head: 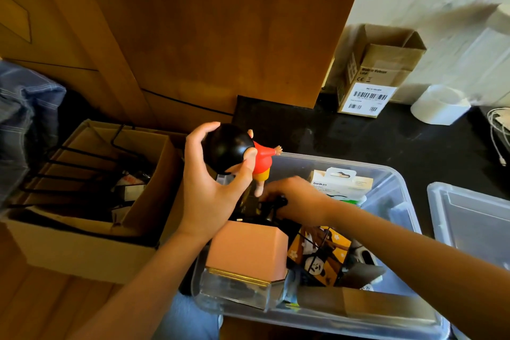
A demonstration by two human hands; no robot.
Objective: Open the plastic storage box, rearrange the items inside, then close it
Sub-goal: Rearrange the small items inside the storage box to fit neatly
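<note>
The left hand holds one toy figure by its round black head, with the fingers curled over the top and the thumb pressed on the side. The figure has a red shirt and yellow shorts, and it hangs above the 10 o'clock corner of the clear plastic storage box. The right hand reaches down into the box near its 11 o'clock side, onto some black cords; its fingertips are hidden, so I cannot tell if this grip is closed on anything. The box is open and sits in the lower middle of the view. Inside it are one pink box at 8 o'clock, one orange panda box in the middle and one white Belkin pack at 12 o'clock. One clear lid lies at 3 o'clock. Two cardboard boxes are outside: a big one at 9 o'clock and a small one at 1 o'clock.
</note>
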